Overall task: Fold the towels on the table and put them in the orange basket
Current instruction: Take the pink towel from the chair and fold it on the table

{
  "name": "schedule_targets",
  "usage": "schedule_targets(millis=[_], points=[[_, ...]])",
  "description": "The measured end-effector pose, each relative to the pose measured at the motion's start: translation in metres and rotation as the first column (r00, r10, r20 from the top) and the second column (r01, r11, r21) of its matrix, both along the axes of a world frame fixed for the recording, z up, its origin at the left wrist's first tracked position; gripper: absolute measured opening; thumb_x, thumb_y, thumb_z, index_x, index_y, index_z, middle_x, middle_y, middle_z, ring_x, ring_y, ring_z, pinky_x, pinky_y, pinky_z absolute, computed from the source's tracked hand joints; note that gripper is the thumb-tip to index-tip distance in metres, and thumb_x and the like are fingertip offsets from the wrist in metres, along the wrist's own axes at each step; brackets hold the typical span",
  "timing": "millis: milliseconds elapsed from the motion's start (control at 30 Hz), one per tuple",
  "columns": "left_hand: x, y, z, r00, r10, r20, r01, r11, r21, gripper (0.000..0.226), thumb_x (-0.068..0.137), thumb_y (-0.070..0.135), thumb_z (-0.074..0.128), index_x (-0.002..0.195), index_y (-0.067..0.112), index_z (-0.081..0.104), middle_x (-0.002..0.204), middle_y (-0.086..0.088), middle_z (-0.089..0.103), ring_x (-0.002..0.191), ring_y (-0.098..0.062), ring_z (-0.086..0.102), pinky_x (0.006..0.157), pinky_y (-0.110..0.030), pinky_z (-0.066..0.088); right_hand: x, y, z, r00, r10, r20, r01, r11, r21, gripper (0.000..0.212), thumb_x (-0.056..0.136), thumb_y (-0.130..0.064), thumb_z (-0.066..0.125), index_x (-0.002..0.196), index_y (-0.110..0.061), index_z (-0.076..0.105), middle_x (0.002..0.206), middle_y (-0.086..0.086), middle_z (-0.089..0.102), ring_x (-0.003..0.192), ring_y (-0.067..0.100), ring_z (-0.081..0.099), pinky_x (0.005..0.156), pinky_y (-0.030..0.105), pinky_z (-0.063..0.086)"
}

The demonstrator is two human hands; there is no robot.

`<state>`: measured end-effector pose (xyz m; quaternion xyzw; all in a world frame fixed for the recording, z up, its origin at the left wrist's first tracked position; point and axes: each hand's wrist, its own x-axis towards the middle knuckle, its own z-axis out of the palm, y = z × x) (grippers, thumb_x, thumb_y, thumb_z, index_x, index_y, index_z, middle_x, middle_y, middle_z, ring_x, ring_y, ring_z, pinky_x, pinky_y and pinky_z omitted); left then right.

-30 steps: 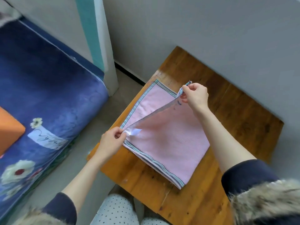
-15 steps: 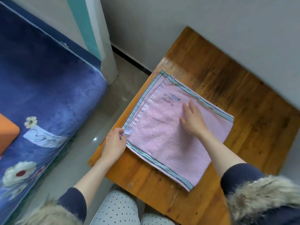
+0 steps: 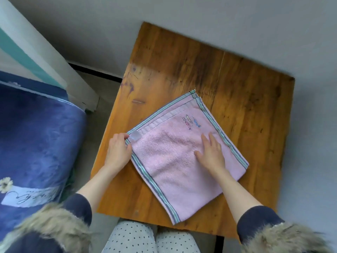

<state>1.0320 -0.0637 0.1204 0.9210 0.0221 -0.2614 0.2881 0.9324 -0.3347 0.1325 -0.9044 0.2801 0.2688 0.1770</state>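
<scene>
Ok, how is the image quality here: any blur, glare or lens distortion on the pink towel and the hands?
Head view: even, soft light; the pink terry towel and both hands are sharp; a pale sheen lies on the brown wooden table near its far left; the fur-trimmed cuffs at the bottom edge are blurred; wide-angle bending curves the table's edges.

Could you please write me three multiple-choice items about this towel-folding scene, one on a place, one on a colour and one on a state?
1. Where does the left hand grip the towel?
A. at the corner bearing the label
B. at the embroidered motif
C. at the corner nearest the person

2. What is the towel's main colour?
A. orange
B. pink
C. white

3. How does the right hand lie?
A. curled into a fist
B. pinching a raised corner
C. flat on the towel, fingers straight

Answers: 1 A, its fingers pinch the edge beside the label; 2 B, pink terry with striped borders; 3 C, the palm presses the cloth on the wooden table.
</scene>
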Motion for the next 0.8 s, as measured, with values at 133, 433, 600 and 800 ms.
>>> schedule_targets(millis=[133,433,600,800], points=[[0.008,-0.027,0.004,0.997,-0.072,0.012,0.071,0.997,0.038,0.028,0.094,0.012,0.048,0.12,0.007,0.054,0.124,-0.013,0.052,0.114,-0.027,0.047,0.094,-0.039,0.043,-0.038,-0.01,0.003,0.997,-0.081,-0.014,0.081,0.996,-0.023,0.054,0.094,-0.031,0.049,0.143,-0.017,0.032,0.148,0.008,0.027,0.133,0.03,0.029,0.103,0.04,0.035],[0.014,-0.043,-0.001,0.993,-0.121,0.013,0.119,0.987,0.107,0.028,0.09,0.014,0.054,0.117,0.005,0.056,0.117,-0.016,0.056,0.108,-0.03,0.05,0.088,-0.04,0.045,-0.051,-0.039,0.007,0.94,-0.34,-0.013,0.34,0.938,0.071,0.021,0.093,-0.033,0.047,0.096,-0.017,0.06,0.104,0.006,0.06,0.096,0.03,0.058,0.074,0.032,0.042],[0.009,-0.041,-0.003,0.992,0.103,-0.079,-0.103,0.995,0.009,0.023,0.089,0.023,0.059,0.108,0.009,0.059,0.11,-0.01,0.061,0.098,-0.026,0.057,0.083,-0.039,0.048,-0.01,-0.068,0.005,0.887,-0.419,0.196,0.416,0.908,0.061,0.031,0.093,-0.033,0.052,0.117,-0.014,0.055,0.118,0.008,0.056,0.107,0.029,0.053,0.084,0.035,0.042],[0.001,-0.036,0.004,0.923,0.311,-0.226,-0.356,0.913,-0.199,0.014,0.089,0.024,0.061,0.097,0.012,0.064,0.097,-0.006,0.063,0.092,-0.021,0.057,0.087,-0.043,0.049,0.035,-0.082,-0.001,0.883,-0.434,0.181,0.417,0.9,0.123,0.028,0.091,-0.032,0.054,0.113,-0.015,0.058,0.116,0.006,0.06,0.109,0.028,0.053,0.095,0.04,0.042]])
